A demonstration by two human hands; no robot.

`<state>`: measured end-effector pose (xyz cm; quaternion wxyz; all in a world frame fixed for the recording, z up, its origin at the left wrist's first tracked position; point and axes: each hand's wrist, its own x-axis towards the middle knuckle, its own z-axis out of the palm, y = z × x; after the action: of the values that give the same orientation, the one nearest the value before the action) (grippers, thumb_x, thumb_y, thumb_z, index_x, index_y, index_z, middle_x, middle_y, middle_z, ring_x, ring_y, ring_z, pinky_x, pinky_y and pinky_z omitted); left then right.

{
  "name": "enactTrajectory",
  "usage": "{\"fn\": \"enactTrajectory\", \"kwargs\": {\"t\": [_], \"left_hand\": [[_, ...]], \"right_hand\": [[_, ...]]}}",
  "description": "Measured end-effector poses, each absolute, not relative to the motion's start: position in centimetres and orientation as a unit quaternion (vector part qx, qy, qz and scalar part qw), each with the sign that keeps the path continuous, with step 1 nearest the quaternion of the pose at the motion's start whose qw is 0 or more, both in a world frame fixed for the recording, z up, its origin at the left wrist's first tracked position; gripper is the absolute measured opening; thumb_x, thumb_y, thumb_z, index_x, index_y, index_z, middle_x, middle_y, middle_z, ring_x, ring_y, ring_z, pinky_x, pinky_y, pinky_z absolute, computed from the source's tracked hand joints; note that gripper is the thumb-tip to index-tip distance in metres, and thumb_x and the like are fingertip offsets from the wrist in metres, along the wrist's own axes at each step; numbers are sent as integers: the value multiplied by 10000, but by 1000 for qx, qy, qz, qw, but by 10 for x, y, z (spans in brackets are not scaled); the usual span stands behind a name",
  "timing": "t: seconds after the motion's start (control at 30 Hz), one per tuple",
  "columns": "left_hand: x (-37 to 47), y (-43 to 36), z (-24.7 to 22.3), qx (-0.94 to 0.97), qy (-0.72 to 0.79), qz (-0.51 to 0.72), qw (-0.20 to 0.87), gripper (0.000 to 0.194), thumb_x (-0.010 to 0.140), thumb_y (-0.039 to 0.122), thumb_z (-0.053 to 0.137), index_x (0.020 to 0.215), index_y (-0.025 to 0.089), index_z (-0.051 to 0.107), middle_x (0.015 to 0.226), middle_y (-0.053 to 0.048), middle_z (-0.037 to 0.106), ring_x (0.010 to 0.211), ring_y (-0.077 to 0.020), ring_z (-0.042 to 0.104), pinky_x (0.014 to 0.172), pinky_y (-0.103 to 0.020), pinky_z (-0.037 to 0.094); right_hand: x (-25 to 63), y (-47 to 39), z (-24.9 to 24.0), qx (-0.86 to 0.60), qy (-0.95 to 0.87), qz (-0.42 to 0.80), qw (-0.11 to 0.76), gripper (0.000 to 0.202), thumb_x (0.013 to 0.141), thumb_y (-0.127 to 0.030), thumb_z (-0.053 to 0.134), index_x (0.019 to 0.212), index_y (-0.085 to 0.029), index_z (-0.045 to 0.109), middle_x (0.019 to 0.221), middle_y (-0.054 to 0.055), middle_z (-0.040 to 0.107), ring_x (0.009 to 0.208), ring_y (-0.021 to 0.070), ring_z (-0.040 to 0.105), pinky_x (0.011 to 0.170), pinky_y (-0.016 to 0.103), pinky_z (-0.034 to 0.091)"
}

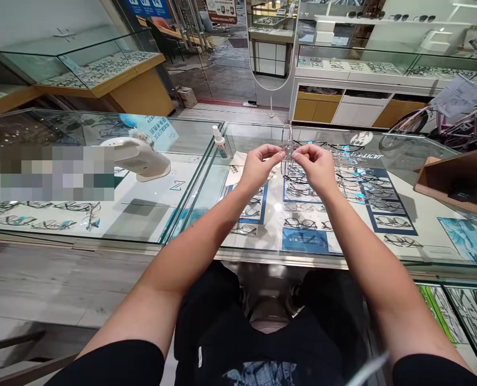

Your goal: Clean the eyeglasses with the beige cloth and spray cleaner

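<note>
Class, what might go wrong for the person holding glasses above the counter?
The thin-framed glasses could bend if the left hand and right hand pinch unevenly. They are held above the glass counter, so a slip might scratch them. The spray bottle stands near the left hand, so a sideways move might tip it.

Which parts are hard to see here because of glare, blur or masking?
All in the head view: glare dots the glass counter; mosaic blocks mask the area beside the white device; a pale streak is blurred near the bottom edge; the held eyeglasses blend into the background.
</note>
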<state>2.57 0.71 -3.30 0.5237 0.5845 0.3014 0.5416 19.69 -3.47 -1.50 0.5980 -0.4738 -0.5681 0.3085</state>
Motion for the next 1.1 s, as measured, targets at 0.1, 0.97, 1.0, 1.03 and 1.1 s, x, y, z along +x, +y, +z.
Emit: {"fn": "enactTrajectory", "kwargs": {"t": [0.1, 0.97, 1.0, 1.03, 1.1], "left_hand": [[26, 9, -34, 606, 308, 527, 510, 271, 821, 442, 844, 883, 191, 764, 911, -27, 764, 903, -163, 681, 906, -314, 510], [13, 12, -31, 710, 379, 487, 338, 136, 956, 332, 627, 873, 224, 637, 976, -44, 746, 917, -208, 662, 806, -340, 490], [14, 12, -31, 700, 376, 494, 352, 152, 957, 346, 633, 871, 222, 635, 974, -43, 744, 905, -201, 660, 794, -329, 491], [15, 12, -31, 694, 374, 499, 361, 163, 956, 357, 639, 869, 220, 633, 973, -42, 742, 902, -195, 659, 790, -322, 491], [16, 10, -30, 688, 373, 505, 365, 171, 954, 364, 646, 868, 217, 635, 974, -40, 740, 901, -190, 659, 784, -313, 488]], "right_hand": [[197, -34, -15, -476, -573, 301, 595, 159, 830, -346, 768, 778, -207, 709, 579, -69, 396, 562, 113, 334, 571, 295, 276], [210, -44, -12, -615, -593, -66, 516, 351, 1019, -412, 518, 1340, -271, 514, 1244, 116, 735, 717, 220, 658, 830, 448, 525], [209, -45, -12, -614, -591, -70, 519, 335, 1013, -408, 527, 1317, -269, 524, 1208, 109, 737, 700, 212, 644, 809, 435, 518], [207, -47, -11, -612, -588, -74, 524, 309, 1006, -404, 538, 1282, -265, 543, 1160, 99, 738, 688, 206, 631, 789, 422, 509], [202, -49, -10, -605, -591, -68, 530, 227, 992, -397, 564, 1168, -256, 592, 1024, 66, 731, 684, 198, 613, 756, 394, 484]]}}
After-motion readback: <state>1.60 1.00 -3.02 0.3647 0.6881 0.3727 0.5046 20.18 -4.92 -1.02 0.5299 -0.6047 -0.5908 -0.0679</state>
